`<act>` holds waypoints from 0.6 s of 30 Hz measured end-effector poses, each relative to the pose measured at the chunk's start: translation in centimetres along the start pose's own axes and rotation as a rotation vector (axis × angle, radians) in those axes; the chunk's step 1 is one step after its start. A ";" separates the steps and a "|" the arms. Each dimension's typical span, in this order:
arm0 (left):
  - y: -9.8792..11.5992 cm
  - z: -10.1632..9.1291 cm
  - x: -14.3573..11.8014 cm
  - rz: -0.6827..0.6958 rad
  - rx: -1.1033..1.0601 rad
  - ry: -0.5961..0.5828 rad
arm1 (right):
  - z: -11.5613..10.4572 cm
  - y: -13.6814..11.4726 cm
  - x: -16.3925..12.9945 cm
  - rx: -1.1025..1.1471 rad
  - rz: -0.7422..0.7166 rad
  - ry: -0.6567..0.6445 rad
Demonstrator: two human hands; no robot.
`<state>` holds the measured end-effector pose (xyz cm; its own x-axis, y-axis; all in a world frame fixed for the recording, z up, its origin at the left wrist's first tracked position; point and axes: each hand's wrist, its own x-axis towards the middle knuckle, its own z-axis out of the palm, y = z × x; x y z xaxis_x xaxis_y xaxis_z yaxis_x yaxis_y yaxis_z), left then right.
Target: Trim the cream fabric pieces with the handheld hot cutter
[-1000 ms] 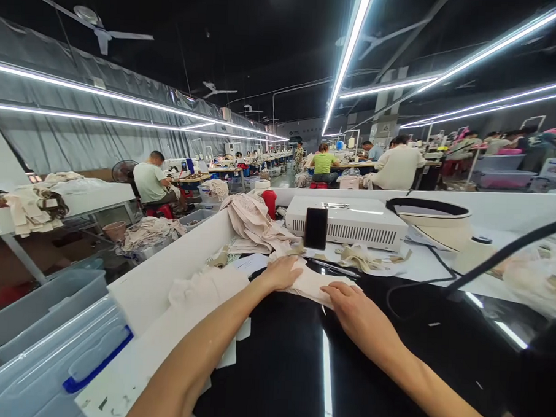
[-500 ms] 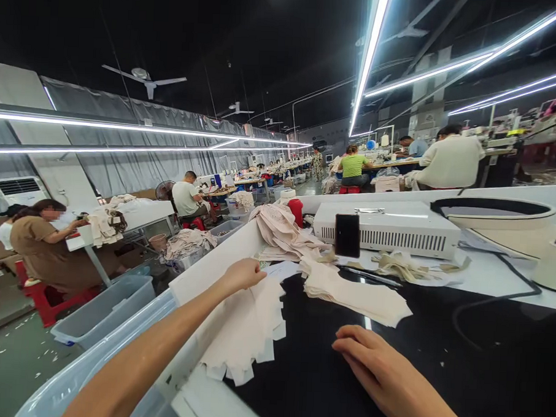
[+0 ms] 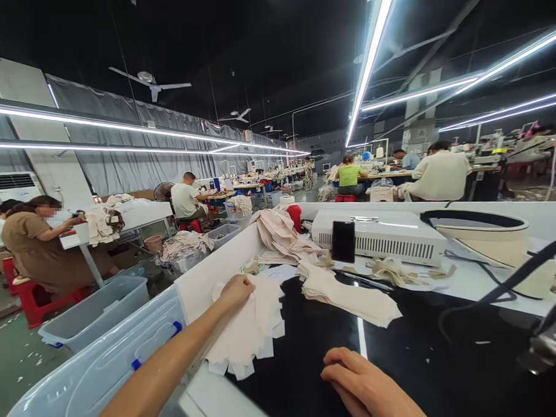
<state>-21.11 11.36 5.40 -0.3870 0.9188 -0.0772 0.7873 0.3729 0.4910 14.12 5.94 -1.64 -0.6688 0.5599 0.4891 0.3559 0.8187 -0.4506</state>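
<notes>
My left hand [image 3: 237, 291] is over the upper part of a fanned pile of cream fabric pieces [image 3: 256, 330] with stepped edges. Its fingers are curled together, and what they pinch, if anything, is hidden. My right hand [image 3: 365, 387] hovers low over the glossy black tabletop [image 3: 309, 333], fingers stretched forward and holding nothing. Between and beyond the hands lies a neat stack of long cream fabric cutouts [image 3: 348, 294]. Behind my left hand, a crumpled heap of beige cloth [image 3: 286, 233] sits against the table's raised white edge.
Behind the stack stand a white vented box [image 3: 382, 234] and a phone [image 3: 343, 241]. A pen [image 3: 364, 281] and cloth scraps [image 3: 395, 270] lie nearby. At right are a cream round container [image 3: 483, 239] and a dark cable [image 3: 509, 283]. Plastic bins [image 3: 98, 311] and seated co-workers [image 3: 41, 241] are at left.
My left hand has come down and slightly nearer, onto the fanned fabric. My right hand has shifted a little lower and left. The view has turned rightward, showing a dark metal-ended object at the right edge.
</notes>
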 end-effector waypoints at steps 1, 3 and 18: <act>0.0 -0.1 -0.1 0.013 -0.021 0.016 | -0.1 0.0 -0.1 0.004 0.004 -0.006; 0.3 -0.4 -0.5 0.058 -0.069 0.051 | -0.1 0.0 -0.3 0.030 0.021 -0.020; 7.0 1.4 -13.1 0.571 -0.684 -0.335 | -1.2 -2.0 2.2 0.690 0.520 0.179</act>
<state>-9.82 2.16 8.63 0.2109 0.9676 0.1385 0.3223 -0.2026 0.9247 12.76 5.69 1.21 -0.3990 0.8990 0.1807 0.0747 0.2283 -0.9707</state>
